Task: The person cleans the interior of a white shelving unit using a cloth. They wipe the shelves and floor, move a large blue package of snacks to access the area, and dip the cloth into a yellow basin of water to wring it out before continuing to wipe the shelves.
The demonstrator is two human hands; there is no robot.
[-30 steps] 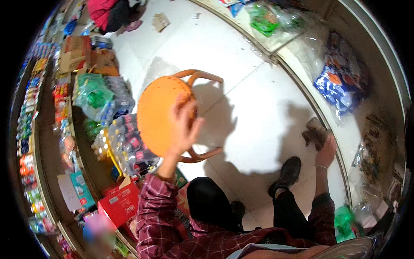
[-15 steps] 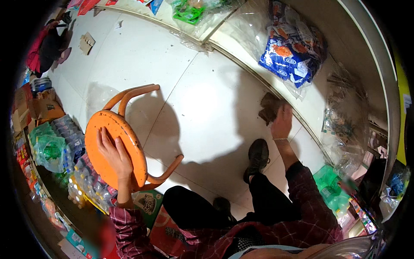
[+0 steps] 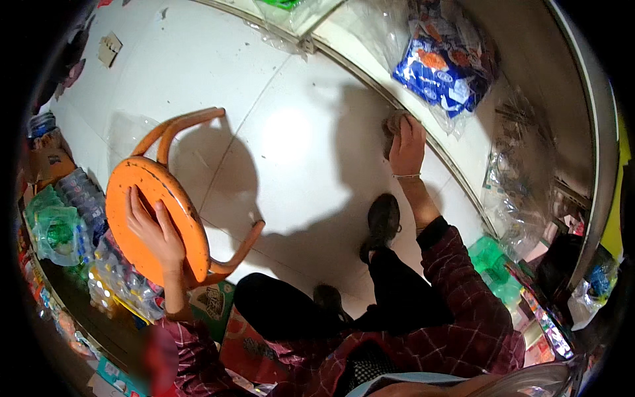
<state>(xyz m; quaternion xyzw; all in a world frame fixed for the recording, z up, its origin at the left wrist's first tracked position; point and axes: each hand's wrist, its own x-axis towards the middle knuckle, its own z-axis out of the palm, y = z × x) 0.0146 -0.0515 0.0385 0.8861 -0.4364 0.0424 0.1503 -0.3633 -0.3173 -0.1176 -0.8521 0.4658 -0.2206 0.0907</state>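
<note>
My left hand (image 3: 156, 233) lies with its fingers spread on the orange seat of a metal stool (image 3: 180, 202), whose paint is chipped along the rim. The stool leans, and its bent tube legs point toward the middle of the floor. My right hand (image 3: 408, 149) is closed over a crumpled brown rag (image 3: 393, 126), beside the lower edge of the white shelf (image 3: 456, 173). Part of the rag is hidden under the fingers. Behind that hand, on the shelf, lies a clear bag of blue packets (image 3: 440, 73).
Packs of bottles (image 3: 119, 281) and a green plastic bag (image 3: 56, 231) crowd the left side. A red box (image 3: 254, 351) is by my left leg. Green bottles (image 3: 493, 268) stand at the right. A torn cardboard piece (image 3: 110, 49) lies on the far floor.
My right hand has moved forward along the shelf edge with the rag, its fingers now over it. My left hand stays on the stool. The whole view has shifted slightly.
</note>
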